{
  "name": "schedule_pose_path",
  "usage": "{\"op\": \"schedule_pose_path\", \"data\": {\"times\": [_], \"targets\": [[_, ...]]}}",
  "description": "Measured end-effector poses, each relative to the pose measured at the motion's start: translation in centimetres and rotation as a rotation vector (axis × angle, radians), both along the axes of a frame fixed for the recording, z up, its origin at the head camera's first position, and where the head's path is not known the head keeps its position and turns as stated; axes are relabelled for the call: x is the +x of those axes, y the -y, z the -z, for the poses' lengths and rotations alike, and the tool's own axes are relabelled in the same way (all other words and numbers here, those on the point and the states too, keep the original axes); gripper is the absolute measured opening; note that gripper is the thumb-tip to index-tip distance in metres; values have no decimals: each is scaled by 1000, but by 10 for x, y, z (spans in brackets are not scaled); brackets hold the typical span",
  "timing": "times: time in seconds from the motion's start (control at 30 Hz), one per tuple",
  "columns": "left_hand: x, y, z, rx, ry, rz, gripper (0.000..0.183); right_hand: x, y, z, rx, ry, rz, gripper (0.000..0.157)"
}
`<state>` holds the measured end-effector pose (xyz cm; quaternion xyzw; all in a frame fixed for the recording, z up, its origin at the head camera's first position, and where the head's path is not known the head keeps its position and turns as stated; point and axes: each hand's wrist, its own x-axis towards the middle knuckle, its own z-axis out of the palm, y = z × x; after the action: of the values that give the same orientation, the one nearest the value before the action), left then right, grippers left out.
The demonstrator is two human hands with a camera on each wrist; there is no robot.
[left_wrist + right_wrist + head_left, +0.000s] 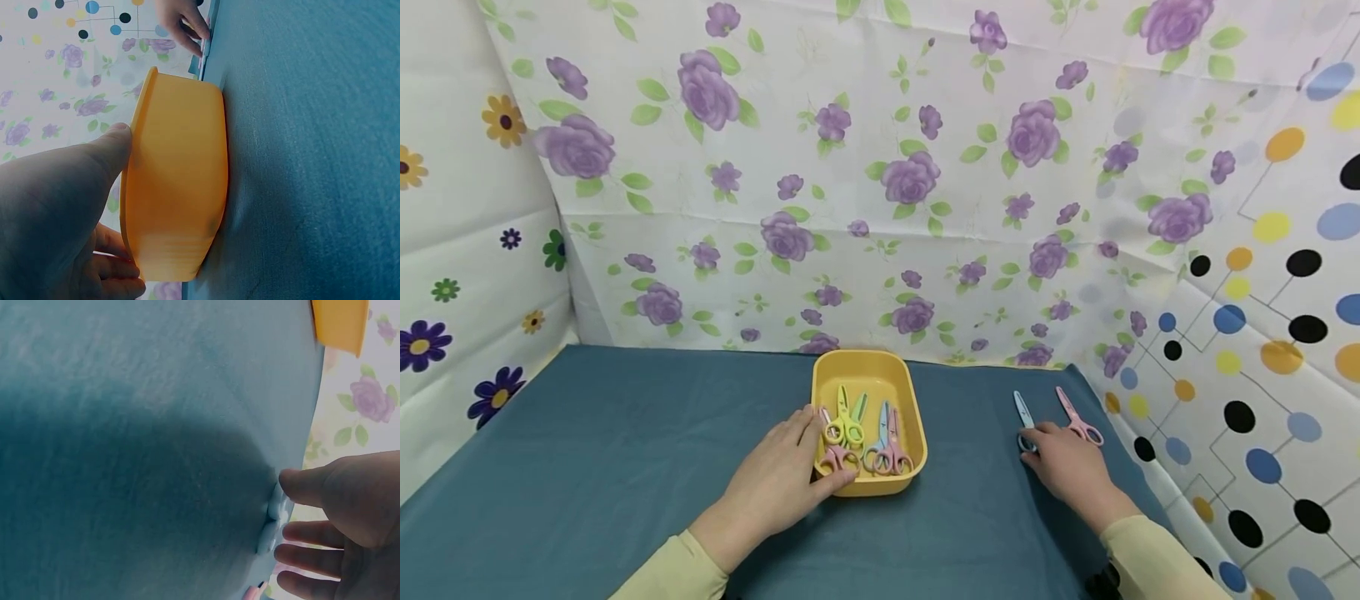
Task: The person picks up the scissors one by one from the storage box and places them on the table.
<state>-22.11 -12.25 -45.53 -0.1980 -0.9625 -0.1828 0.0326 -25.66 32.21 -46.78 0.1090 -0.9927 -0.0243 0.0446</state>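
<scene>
A yellow plastic bin (914, 417) holds several small scissors: yellow-green scissors (842, 408), blue scissors (882, 421) and pink ones, some overlapping. My left hand (782, 471) holds the bin at its near left corner, the thumb over the near rim and the fingers along the left side. Further right, light blue scissors (1022, 408) lie flat on the cloth, blades pointing away. My right hand (1067, 467) reaches down to their handle loops (269, 537), thumb and fingers spread apart and fairly straight. Just beyond it lie pink scissors (1071, 410), their loops partly behind the hand.
A dark blue-green cloth (647, 450) covers the table. Behind it hangs a floral curtain (850, 167); a dotted sheet (1262, 333) borders the right and a flowered sheet (467, 250) the left.
</scene>
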Motion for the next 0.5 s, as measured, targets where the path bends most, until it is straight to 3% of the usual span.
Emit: {"op": "schedule_pose_path", "data": {"times": [0.23,0.5], "targets": [[-1,0,1,-7,0,-1,102,5,1,3,8,-55,-18,36],[-2,0,2,-12,-2,1,102,0,-3,2,0,-70,-31,35]]}}
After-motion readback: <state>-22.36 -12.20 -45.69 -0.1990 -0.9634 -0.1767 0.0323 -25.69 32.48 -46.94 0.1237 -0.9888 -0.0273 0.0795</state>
